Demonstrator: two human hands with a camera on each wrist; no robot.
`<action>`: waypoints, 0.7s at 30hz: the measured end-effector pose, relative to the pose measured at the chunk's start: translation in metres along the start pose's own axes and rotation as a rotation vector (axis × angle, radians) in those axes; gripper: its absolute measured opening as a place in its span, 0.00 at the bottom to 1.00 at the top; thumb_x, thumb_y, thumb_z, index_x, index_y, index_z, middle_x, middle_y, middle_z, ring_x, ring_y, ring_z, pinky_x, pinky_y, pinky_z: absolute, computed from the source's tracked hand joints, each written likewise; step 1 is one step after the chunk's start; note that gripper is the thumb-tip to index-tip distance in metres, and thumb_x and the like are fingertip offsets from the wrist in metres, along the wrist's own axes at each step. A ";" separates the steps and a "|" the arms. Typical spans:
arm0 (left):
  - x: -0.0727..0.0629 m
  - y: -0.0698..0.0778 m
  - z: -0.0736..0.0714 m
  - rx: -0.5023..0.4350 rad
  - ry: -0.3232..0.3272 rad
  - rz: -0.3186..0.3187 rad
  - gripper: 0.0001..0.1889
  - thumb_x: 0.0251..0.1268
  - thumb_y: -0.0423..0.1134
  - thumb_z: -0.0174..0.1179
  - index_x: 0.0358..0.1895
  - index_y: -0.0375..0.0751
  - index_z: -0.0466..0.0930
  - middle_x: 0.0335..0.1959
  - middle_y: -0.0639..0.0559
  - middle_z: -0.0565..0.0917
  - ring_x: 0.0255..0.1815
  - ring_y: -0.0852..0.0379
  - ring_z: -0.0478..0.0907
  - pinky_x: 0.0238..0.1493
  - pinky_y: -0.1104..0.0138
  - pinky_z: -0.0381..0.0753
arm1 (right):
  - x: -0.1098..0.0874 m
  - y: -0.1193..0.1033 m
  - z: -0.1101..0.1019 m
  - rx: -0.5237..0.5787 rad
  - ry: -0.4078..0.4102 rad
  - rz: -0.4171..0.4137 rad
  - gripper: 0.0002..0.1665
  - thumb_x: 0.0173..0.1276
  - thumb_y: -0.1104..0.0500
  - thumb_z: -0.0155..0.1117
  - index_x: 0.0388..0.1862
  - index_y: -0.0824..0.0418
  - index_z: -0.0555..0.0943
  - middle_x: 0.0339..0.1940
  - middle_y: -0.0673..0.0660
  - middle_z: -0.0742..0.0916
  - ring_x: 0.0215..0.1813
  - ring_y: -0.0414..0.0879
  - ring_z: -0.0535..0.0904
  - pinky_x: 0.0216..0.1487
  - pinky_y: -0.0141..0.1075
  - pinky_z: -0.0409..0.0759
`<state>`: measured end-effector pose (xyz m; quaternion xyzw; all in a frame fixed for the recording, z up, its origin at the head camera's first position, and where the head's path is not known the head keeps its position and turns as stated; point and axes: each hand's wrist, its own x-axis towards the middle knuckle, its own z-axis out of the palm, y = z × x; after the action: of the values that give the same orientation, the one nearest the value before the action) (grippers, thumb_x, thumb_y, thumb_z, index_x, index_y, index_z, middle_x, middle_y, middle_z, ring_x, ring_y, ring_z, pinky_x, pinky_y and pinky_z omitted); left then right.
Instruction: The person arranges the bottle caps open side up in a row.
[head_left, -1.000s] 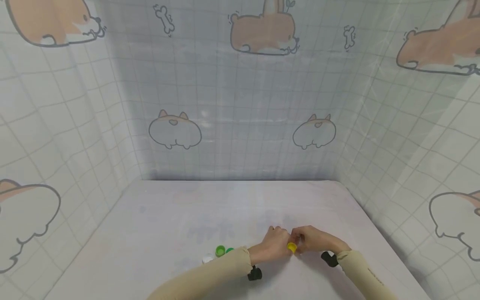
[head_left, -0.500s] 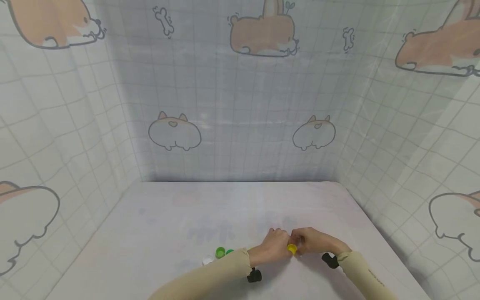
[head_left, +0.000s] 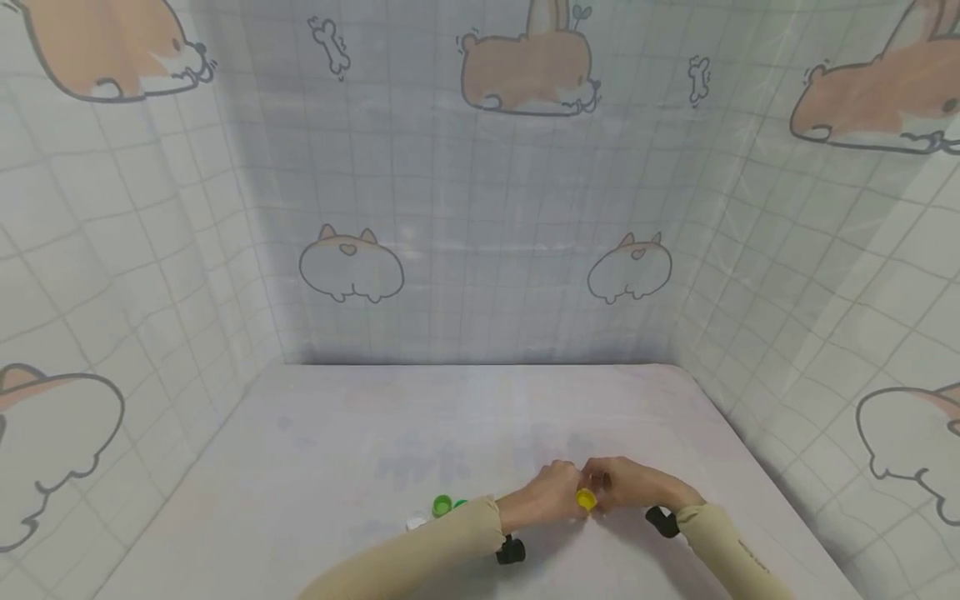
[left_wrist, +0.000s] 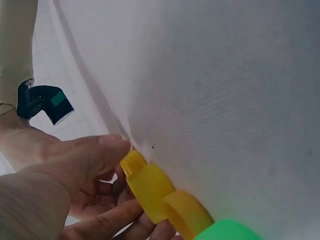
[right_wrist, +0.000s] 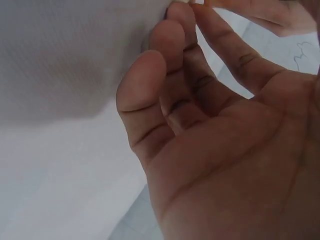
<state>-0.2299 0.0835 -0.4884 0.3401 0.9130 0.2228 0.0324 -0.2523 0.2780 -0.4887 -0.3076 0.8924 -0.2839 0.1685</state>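
In the head view my left hand (head_left: pixel 551 492) and my right hand (head_left: pixel 630 483) meet over the right half of the table at a small yellow plastic piece (head_left: pixel 586 499). Its cup-like open end faces the camera. Up close in the left wrist view, the yellow piece (left_wrist: pixel 150 190) shows a narrow end and a wider body, with a yellow ring-shaped part (left_wrist: pixel 187 212) beside it. Both hands pinch it near the narrow end; the exact contact is partly hidden. The right wrist view shows my right hand (right_wrist: pixel 215 135) with fingers curled, their tips at the top edge.
Left of the hands lie a green ring-like cap (head_left: pixel 442 506), a second green piece (head_left: pixel 461 503) partly behind my sleeve, and a white piece (head_left: pixel 417 521). A green edge (left_wrist: pixel 230 232) enters the left wrist view. A patterned curtain (head_left: pixel 480 208) encloses the table (head_left: pixel 337 417).
The hands stay almost in place together. The yellow piece has turned slightly between the fingers. The head view has shifted a little.
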 end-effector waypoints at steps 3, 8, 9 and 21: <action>0.000 0.000 -0.003 -0.042 -0.032 -0.032 0.13 0.48 0.41 0.75 0.23 0.39 0.80 0.18 0.59 0.71 0.21 0.66 0.62 0.21 0.76 0.63 | -0.001 -0.001 -0.002 -0.006 0.004 0.005 0.26 0.51 0.54 0.77 0.50 0.52 0.78 0.38 0.52 0.82 0.38 0.42 0.75 0.35 0.30 0.74; -0.001 -0.002 -0.011 -0.131 -0.059 -0.111 0.14 0.49 0.44 0.74 0.29 0.39 0.80 0.23 0.58 0.71 0.20 0.65 0.64 0.19 0.75 0.64 | 0.001 -0.003 -0.005 -0.012 0.035 -0.002 0.28 0.52 0.51 0.76 0.52 0.53 0.78 0.40 0.53 0.81 0.40 0.44 0.76 0.35 0.31 0.74; -0.001 -0.003 -0.013 -0.133 -0.058 -0.118 0.15 0.49 0.44 0.74 0.30 0.39 0.80 0.23 0.59 0.70 0.20 0.65 0.64 0.20 0.75 0.64 | 0.002 -0.003 -0.005 -0.014 0.043 -0.005 0.28 0.52 0.51 0.76 0.52 0.54 0.78 0.40 0.53 0.81 0.40 0.45 0.76 0.35 0.31 0.74; -0.009 -0.012 -0.021 -0.068 -0.017 -0.052 0.19 0.49 0.49 0.73 0.42 0.40 0.86 0.35 0.56 0.85 0.29 0.66 0.72 0.32 0.73 0.72 | 0.009 -0.011 -0.004 -0.054 0.070 -0.033 0.25 0.52 0.47 0.76 0.49 0.50 0.81 0.45 0.48 0.82 0.44 0.46 0.74 0.41 0.33 0.73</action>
<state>-0.2346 0.0619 -0.4754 0.3169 0.9132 0.2498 0.0576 -0.2558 0.2670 -0.4799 -0.3167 0.8998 -0.2731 0.1242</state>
